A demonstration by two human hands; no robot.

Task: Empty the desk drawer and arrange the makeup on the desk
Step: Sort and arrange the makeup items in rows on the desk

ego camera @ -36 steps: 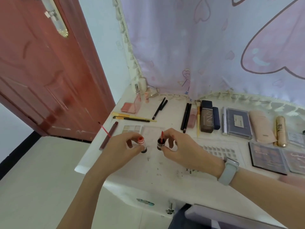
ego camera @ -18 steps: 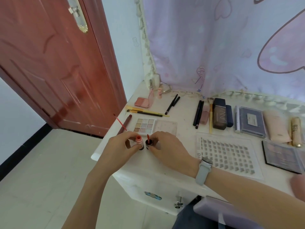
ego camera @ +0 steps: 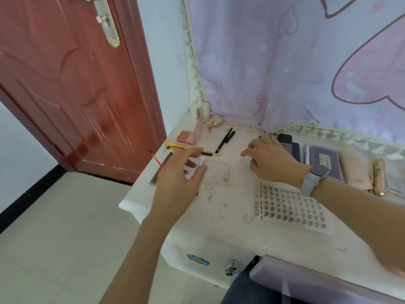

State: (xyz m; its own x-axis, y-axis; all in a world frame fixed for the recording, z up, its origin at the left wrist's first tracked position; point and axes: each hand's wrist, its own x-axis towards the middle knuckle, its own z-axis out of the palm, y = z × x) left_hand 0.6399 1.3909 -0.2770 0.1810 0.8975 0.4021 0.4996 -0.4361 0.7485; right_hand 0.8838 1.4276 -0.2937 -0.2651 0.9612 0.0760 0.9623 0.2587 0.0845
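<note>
My left hand (ego camera: pixel 178 174) hovers with spread fingers over a small eyeshadow palette (ego camera: pixel 196 161) on the white desk (ego camera: pixel 230 220) and holds nothing. A small dark bit (ego camera: pixel 196 194) peeks out behind its wrist; I cannot tell what it is. My right hand (ego camera: pixel 270 161), with a grey watch on the wrist, lies low over the desk with its fingers stretched to the left and nothing visible in it. No lipstick shows in either hand. Makeup lies in rows: yellow brushes (ego camera: pixel 179 146), black pencils (ego camera: pixel 225 139), a blush compact (ego camera: pixel 186 136).
A lash tray (ego camera: pixel 291 207) lies at the front right. Dark bottle (ego camera: pixel 285 139), grey-blue palette (ego camera: pixel 324 159), pink pouch (ego camera: pixel 355 172) and gold tube (ego camera: pixel 378 176) line the back right. A brown pencil (ego camera: pixel 160 172) sits at the left edge. Drawer knob (ego camera: pixel 230 268) below; red door (ego camera: pixel 76 95) left.
Both hands have let go of the two small lipsticks. The left hand lifted with fingers spread; the right hand moved back and to the right. The camera shifted left.
</note>
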